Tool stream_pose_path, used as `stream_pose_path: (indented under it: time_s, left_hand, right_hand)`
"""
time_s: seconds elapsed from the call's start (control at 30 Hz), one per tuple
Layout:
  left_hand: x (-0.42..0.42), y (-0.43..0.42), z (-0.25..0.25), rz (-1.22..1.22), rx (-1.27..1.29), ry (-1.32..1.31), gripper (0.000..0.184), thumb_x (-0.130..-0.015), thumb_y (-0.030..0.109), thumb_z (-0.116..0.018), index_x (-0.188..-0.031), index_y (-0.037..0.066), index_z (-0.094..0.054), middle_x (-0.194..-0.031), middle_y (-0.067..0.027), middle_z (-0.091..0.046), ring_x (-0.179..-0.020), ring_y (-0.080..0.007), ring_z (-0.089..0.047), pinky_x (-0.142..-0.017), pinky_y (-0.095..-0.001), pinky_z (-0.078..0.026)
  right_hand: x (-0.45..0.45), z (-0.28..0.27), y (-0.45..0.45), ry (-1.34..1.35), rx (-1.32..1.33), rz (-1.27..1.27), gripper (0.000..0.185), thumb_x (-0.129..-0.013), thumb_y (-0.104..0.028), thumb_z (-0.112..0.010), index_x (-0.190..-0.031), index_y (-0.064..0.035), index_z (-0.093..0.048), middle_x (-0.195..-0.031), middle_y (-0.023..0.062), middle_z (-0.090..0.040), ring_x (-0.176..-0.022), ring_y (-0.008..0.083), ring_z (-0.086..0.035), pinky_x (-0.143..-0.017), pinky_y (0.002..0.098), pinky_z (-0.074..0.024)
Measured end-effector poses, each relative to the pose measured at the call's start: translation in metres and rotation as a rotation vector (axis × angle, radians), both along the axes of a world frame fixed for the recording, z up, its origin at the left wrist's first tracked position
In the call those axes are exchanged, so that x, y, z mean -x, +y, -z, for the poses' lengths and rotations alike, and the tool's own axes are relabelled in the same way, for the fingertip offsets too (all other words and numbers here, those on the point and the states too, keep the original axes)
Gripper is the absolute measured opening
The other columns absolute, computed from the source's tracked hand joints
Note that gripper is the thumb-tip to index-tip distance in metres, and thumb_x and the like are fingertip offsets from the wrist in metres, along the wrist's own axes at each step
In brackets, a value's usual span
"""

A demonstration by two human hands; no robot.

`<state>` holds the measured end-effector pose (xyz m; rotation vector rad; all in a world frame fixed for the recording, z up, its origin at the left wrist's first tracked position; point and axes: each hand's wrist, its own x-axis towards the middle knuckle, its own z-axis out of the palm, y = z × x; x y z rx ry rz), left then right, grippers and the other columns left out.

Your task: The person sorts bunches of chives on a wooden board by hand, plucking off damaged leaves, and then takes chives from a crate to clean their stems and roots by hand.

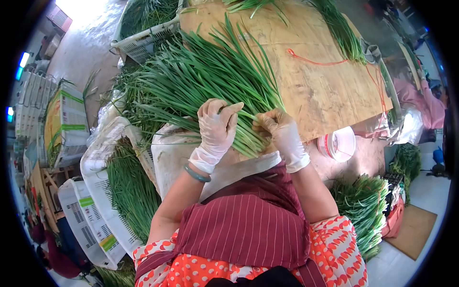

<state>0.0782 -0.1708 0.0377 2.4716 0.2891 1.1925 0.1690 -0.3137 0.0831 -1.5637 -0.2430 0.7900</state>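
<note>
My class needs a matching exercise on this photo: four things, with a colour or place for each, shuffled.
1. Stalks
2. Bracelet
3. String
4. Bucket

A. whitish, to the right of the right hand
B. red, on the wooden board
C. green, at the gloved hands
D. worn at the left wrist

Pairs: 1-C, 2-D, 3-B, 4-A

"Where could the right hand [282,130] pass?"
"Rightward over the surface [325,95], crossing a red string [313,61]; a second bundle [343,36] lies toward its far right."
"And below that?"
"A bucket [342,145] stands just beside the near edge."
"And the left hand [216,126]?"
"Tighter: greens [184,79] fan out ahead of it, and a crate [95,177] stands left of its forearm."
</note>
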Motion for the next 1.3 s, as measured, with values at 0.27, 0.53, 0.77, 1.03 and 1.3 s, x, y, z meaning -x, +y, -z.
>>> stream_pose_path:
  time_s: [0.27,0.53,0.77,1.03,1.3]
  left_hand:
    - [0.001,-0.001,0.002,-0.004,0.018,-0.002,0.029,-0.067,0.003,-0.065,-0.094,0.015,-0.067,-0.09,-0.0052,-0.047,-0.089,-0.0245,-0.049,-0.083,-0.0377,-0.038]
    - [0.001,-0.005,-0.004,-0.151,-0.069,0.01,0.04,-0.067,0.003,-0.063,-0.104,0.019,-0.067,-0.097,-0.0046,-0.045,-0.096,-0.0244,-0.046,-0.085,-0.0378,-0.037]
    - [-0.001,0.001,-0.002,-0.127,-0.104,0.13,0.045,-0.072,0.011,-0.054,-0.116,0.017,-0.061,-0.118,-0.0078,-0.046,-0.109,-0.0284,-0.042,-0.096,-0.0439,-0.032]
    - [-0.005,0.001,-0.018,0.009,-0.139,0.328,0.05,-0.085,0.022,-0.049,-0.135,0.015,-0.044,-0.14,-0.0115,-0.036,-0.132,-0.0351,-0.027,-0.109,-0.0496,-0.013]
    - [-0.021,-0.001,-0.031,0.149,-0.177,0.444,0.046,-0.079,0.021,-0.056,-0.124,0.014,-0.054,-0.122,-0.0052,-0.055,-0.119,-0.0274,-0.043,-0.108,-0.0484,-0.018]
  right_hand:
    - [-0.015,-0.012,-0.013,-0.128,-0.075,-0.052,0.019,-0.087,-0.018,-0.063,-0.091,0.001,-0.063,-0.084,0.0056,-0.063,-0.074,0.0138,-0.059,-0.063,0.0292,-0.0496]
    - [0.002,-0.017,0.016,-0.715,0.514,-0.289,0.022,-0.077,-0.028,-0.068,-0.09,-0.0103,-0.069,-0.084,0.0101,-0.066,-0.076,0.0276,-0.063,-0.068,0.0376,-0.0486]
    - [-0.021,0.004,0.01,-1.169,0.416,-0.021,0.027,-0.081,-0.035,-0.063,-0.086,-0.0092,-0.068,-0.078,0.0125,-0.064,-0.074,0.029,-0.061,-0.064,0.0415,-0.0468]
    - [-0.037,0.02,0.046,-0.999,0.368,-0.575,0.029,-0.09,-0.023,-0.053,-0.108,-0.0019,-0.059,-0.097,0.0228,-0.061,-0.093,0.0407,-0.056,-0.08,0.0422,-0.0456]
    - [-0.18,0.043,0.021,-1.235,0.371,0.005,0.043,-0.089,-0.026,-0.053,-0.126,-0.0038,-0.05,-0.127,0.0177,-0.051,-0.117,0.0339,-0.048,-0.099,0.0395,-0.0385]
